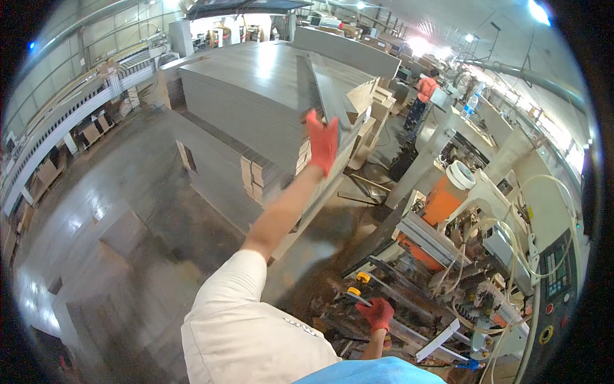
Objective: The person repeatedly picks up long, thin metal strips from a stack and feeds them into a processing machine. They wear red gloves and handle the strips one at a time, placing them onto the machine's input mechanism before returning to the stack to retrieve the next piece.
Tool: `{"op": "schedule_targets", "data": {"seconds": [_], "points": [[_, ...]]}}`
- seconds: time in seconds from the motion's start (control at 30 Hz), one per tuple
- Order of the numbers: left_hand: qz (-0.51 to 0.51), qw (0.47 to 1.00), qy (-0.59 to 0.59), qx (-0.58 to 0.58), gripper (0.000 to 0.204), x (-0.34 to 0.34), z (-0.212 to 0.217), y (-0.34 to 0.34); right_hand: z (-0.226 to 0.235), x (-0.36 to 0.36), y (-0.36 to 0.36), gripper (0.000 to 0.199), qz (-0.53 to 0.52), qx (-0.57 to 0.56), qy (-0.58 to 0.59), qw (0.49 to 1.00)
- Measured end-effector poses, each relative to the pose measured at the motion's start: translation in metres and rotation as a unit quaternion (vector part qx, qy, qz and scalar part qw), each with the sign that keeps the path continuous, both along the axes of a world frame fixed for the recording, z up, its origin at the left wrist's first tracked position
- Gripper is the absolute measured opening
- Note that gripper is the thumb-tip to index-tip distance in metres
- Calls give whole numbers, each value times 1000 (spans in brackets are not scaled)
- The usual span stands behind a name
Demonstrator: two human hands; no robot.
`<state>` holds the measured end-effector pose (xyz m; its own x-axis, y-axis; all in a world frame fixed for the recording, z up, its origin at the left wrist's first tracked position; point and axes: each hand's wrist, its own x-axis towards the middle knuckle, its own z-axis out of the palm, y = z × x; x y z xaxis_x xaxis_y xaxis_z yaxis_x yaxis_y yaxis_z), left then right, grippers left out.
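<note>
My left hand point(323, 142), in a red glove, reaches out over a tall stack of grey boards point(243, 105). Its fingers and thumb close on the near end of a narrow grey board point(327, 86) that lies slantwise on top of the stack. Lower down, my right hand point(377, 314), also red-gloved, is at the machine point(409, 326), beside two yellow round knobs point(362, 277). The right fingers are curled; what they grip, perhaps a bar, cannot be made out.
A machine with an orange part point(444, 200), loose hoses and a control panel point(555, 272) stands to the right. Further off, a person in an orange top point(425, 88) is standing. More board stacks point(125, 233) sit on the floor at left, near a long roller conveyor point(48, 150).
</note>
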<state>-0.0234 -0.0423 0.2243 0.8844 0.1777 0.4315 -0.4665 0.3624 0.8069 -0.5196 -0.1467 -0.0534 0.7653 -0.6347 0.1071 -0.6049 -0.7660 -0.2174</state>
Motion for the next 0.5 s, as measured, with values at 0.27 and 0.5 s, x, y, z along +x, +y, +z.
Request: {"op": "schedule_targets", "data": {"seconds": [0.27,0.5], "points": [[-636,609,211,-424,52,-90,16,43,29,3,18,54,-53,46,71,995],[-604,727,175,-275,28,-144,-52,45,-1,-3,-1,52,-20,-17,23,999]]}}
